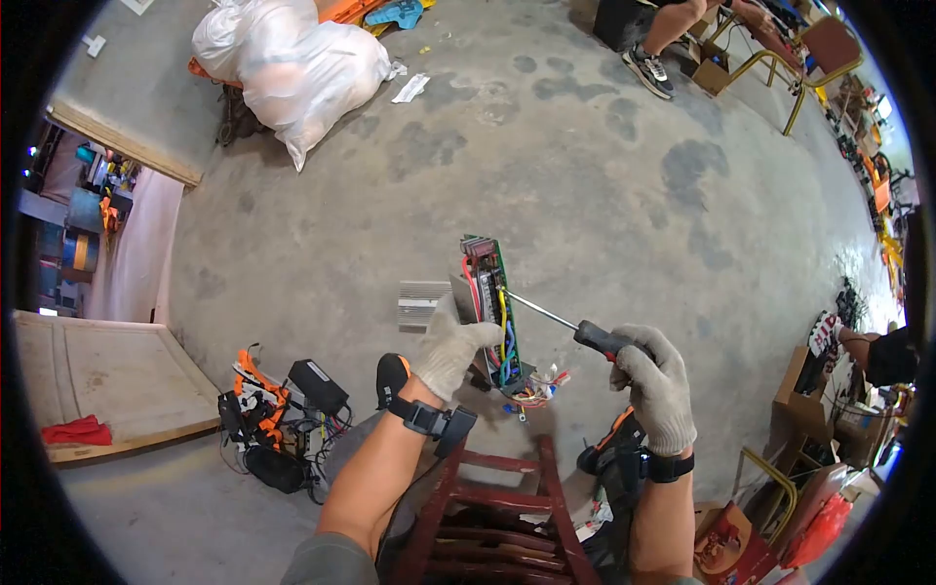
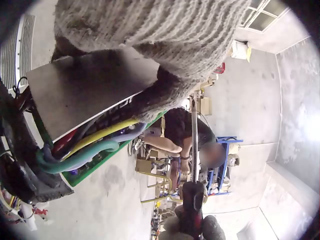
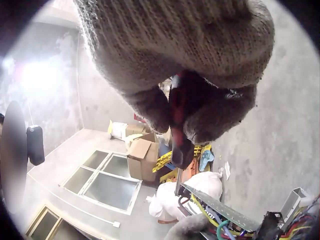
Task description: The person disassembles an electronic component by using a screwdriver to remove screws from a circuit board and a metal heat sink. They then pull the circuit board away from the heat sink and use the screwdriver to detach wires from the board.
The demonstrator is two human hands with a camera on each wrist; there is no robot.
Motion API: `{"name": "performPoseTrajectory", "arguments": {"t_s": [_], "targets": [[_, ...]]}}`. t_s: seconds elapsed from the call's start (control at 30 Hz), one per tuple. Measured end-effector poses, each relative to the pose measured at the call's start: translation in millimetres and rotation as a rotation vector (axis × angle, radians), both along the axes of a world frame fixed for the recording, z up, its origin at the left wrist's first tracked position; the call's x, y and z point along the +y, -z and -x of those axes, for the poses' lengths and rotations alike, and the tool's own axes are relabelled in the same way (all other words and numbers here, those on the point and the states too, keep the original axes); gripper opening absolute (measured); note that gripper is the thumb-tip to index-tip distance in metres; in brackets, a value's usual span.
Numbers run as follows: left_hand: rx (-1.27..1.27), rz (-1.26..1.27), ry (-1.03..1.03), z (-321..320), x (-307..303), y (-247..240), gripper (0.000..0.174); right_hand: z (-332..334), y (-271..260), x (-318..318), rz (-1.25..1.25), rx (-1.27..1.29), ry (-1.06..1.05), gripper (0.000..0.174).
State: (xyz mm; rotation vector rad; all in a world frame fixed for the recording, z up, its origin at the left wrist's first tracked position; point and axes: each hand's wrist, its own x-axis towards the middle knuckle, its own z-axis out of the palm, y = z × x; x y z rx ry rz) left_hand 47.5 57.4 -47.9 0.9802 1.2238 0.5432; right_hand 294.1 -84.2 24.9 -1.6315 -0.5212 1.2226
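My left hand point(image 1: 450, 356), in a knitted glove, grips a long green circuit board point(image 1: 514, 343) by the flat metal plate point(image 2: 92, 90) along its side. Yellow, blue and green wires point(image 2: 80, 156) run along the board, and a bundle of thin leads point(image 1: 541, 388) hangs from its near end. In my right hand point(image 1: 661, 385), gloved too, is a screwdriver point(image 1: 597, 338) with a black and red handle. Its shaft points left, the tip right at the upper part of the board. Fingers and thumb pinch the handle in the right wrist view.
A finned metal heat sink point(image 1: 421, 304) shows left of the board. Below stands a dark red wooden stool point(image 1: 502, 499). Orange and black parts with cables point(image 1: 263, 405) lie at left, white bags point(image 1: 312, 73) farther off. Cardboard boxes point(image 1: 795, 380) and another person's leg point(image 1: 673, 27) are at right.
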Motion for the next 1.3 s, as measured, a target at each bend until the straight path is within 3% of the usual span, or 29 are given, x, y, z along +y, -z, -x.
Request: {"name": "performPoseTrajectory", "arguments": {"t_s": [0.13,0.43,1.3], "targets": [[0.086,-0.045,0.003,-0.3,-0.7,8.4,0.052,2.8,0.5,0.4,-0.004,-0.030,-0.027,0.036],[0.004,-0.025,-0.017,-4.0,-3.9,0.0,0.042,12.2,-3.6,4.8,0.038,-0.099,-0.081,0.035],[0.094,0.034,-0.031,-5.9,-3.5,2.6,0.043,21.1,2.1,6.0,0.014,-0.181,-0.090,0.036]]}}
